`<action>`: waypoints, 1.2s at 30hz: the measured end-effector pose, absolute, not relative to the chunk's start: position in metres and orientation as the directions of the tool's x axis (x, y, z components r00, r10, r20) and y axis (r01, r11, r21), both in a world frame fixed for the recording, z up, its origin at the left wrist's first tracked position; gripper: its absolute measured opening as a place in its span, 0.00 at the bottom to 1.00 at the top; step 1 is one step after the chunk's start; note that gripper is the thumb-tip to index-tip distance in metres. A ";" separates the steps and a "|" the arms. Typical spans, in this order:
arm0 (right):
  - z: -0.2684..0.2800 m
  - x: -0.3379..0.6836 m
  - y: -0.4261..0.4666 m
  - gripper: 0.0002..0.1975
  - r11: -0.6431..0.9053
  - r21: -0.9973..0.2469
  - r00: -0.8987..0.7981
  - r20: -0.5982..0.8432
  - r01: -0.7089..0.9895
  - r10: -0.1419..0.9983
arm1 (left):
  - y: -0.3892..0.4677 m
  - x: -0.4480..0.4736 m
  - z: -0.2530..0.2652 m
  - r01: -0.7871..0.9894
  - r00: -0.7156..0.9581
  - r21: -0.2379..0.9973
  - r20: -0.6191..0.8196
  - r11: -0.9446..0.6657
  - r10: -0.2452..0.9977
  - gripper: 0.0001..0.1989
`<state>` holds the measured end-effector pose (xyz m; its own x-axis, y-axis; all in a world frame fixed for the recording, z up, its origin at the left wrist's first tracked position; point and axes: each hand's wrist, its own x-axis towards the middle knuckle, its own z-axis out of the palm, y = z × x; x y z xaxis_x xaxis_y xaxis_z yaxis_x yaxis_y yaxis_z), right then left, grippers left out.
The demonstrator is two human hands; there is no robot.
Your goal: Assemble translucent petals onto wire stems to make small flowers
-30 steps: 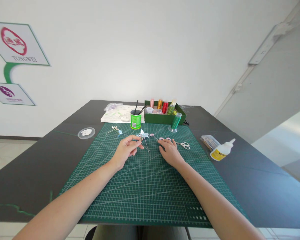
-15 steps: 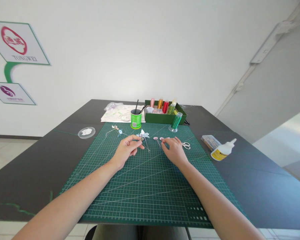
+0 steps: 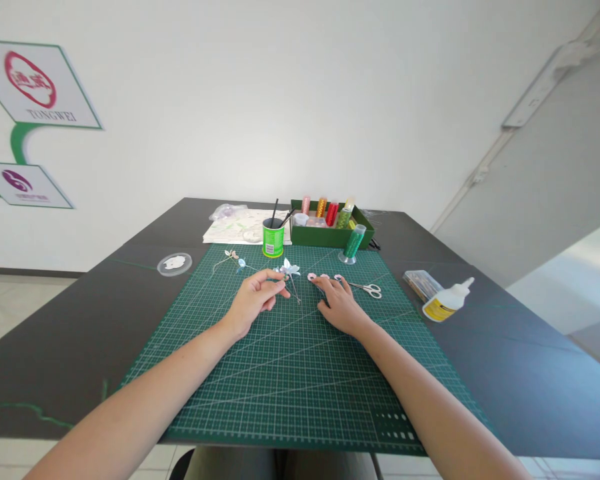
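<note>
My left hand (image 3: 256, 297) is closed in a pinch over the cutting mat (image 3: 280, 373). What lies between its fingertips is too small to make out. A pale blue-white flower (image 3: 290, 268) shows just beyond those fingertips, with thin wire stems (image 3: 295, 292) running down to the right. Whether the hand holds the flower is unclear. My right hand (image 3: 341, 308) reaches over the mat, fingers apart, at several small round pink pieces (image 3: 311, 277) with thin stems. Its fingertips partly cover them. White-handled scissors (image 3: 373, 291) lie right of that hand.
Behind my hands stand a green can (image 3: 273, 239) with brushes, a green thread spool (image 3: 353, 244) and a dark green box (image 3: 325, 237) of spools. A leaf sprig (image 3: 231, 254) and blue bud (image 3: 242, 263) lie left. A glue bottle (image 3: 447, 301) is at right.
My right hand has shifted left along the pink pieces and its fingers have spread, exposing more of the scissors. My left hand has stayed in nearly the same place.
</note>
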<state>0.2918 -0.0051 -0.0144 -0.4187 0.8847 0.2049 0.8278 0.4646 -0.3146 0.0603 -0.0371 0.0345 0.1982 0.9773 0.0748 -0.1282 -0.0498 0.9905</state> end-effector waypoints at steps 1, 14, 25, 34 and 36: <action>-0.015 0.291 -0.005 0.28 0.463 -0.316 -0.418 0.203 0.828 0.886 | -0.037 0.060 0.035 -0.126 0.201 0.991 0.073 -0.048 0.977 0.11; -0.014 0.293 -0.004 0.21 0.439 -0.386 -0.302 0.366 0.811 0.880 | -0.037 0.060 0.035 -0.133 0.209 0.990 0.075 -0.047 0.975 0.10; -0.018 0.291 -0.006 0.22 0.499 -0.395 -0.406 0.298 0.771 0.864 | -0.037 0.062 0.036 -0.133 0.204 0.990 0.068 -0.041 0.977 0.11; -0.017 0.292 -0.004 0.25 0.429 -0.381 -0.337 0.287 0.819 0.897 | -0.037 0.061 0.034 -0.132 0.215 0.990 0.076 -0.048 0.974 0.10; -0.016 0.292 -0.004 0.25 0.402 -0.376 -0.332 0.239 0.835 0.913 | -0.037 0.061 0.034 -0.131 0.217 0.990 0.075 -0.048 0.973 0.10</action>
<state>0.2920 -0.0041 -0.0164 -0.3317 0.9125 0.2392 0.8348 0.4021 -0.3760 0.0606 -0.0366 0.0341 0.2165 0.9734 0.0754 -0.1310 -0.0476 0.9902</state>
